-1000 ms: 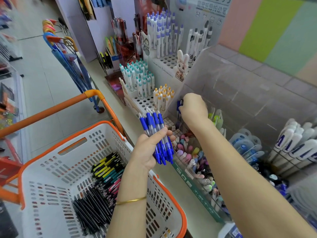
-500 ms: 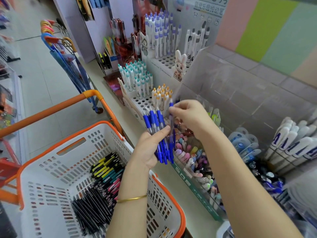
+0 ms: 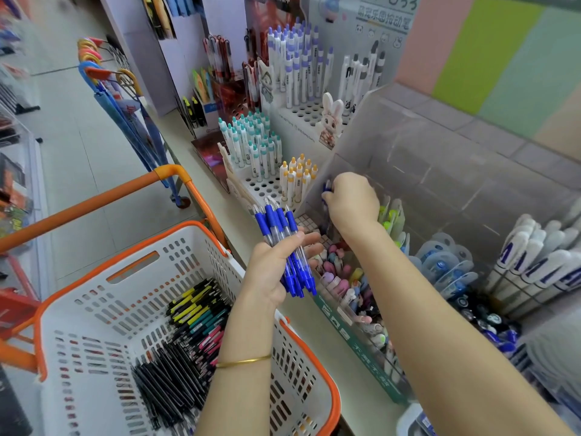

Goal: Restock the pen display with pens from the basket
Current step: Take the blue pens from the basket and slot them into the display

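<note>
My left hand [image 3: 276, 265] grips a bundle of several blue pens [image 3: 283, 243], tips down, above the basket's right rim. My right hand [image 3: 352, 202] is up at the left end of the clear pen display [image 3: 440, 171] on the shelf. It pinches a single blue pen [image 3: 326, 196], held upright over the display's small grid of slots [image 3: 306, 221]. The white basket with orange rim [image 3: 103, 297] sits low at the left; black, yellow, teal and pink pens [image 3: 188, 347] lie in its bottom.
White perforated stands with teal-capped pens [image 3: 251, 146] and yellow-capped pens [image 3: 297, 177] flank the display's left side, with a rabbit figure [image 3: 331, 121] behind. Pastel pens [image 3: 342, 272] and white markers [image 3: 534, 262] fill the display. An orange cart handle [image 3: 94, 199] crosses at the left.
My right hand took one blue pen from the bundle in my left hand and carried it up and right to the display's left end. The left hand stayed nearly still.
</note>
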Demonstrator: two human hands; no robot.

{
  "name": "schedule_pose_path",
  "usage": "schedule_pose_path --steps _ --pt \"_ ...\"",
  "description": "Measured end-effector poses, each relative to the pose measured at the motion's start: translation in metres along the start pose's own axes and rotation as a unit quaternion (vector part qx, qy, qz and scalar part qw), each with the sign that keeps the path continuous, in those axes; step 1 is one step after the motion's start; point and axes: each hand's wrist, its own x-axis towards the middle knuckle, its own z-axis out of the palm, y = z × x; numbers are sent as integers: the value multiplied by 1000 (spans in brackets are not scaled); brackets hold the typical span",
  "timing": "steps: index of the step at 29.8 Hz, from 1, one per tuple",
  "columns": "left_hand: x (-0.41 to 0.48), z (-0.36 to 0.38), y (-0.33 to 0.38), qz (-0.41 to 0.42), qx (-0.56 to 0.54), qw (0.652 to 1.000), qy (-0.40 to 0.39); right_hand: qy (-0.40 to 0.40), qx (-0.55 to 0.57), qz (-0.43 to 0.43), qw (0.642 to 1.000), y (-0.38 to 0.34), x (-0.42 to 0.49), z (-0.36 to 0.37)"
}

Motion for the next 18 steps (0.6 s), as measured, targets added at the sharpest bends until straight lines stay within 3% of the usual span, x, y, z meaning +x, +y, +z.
schedule_pose_path --steps 3,7,8,11,13,15,18 --pt "-2 0 2 2 2 1000 -7 -31 -10 14 999 2 0 4" --pt "-2 2 4 3 2 1000 -14 33 78 -26 996 0 -6 -12" --pt "-1 2 4 5 5 1000 -14 9 124 -34 992 -1 -11 -17" --pt "-2 5 4 9 12 999 -30 -181 204 -23 962 -6 -30 -26" --pt "-3 6 4 7 16 999 -43 -240 243 -8 940 -4 -35 -26" --pt "-2 4 3 -4 17 999 -38 -226 251 -10 941 -1 -35 -28" --pt "3 0 0 -24 2 1000 3 -96 291 -10 952 -2 -30 -32"
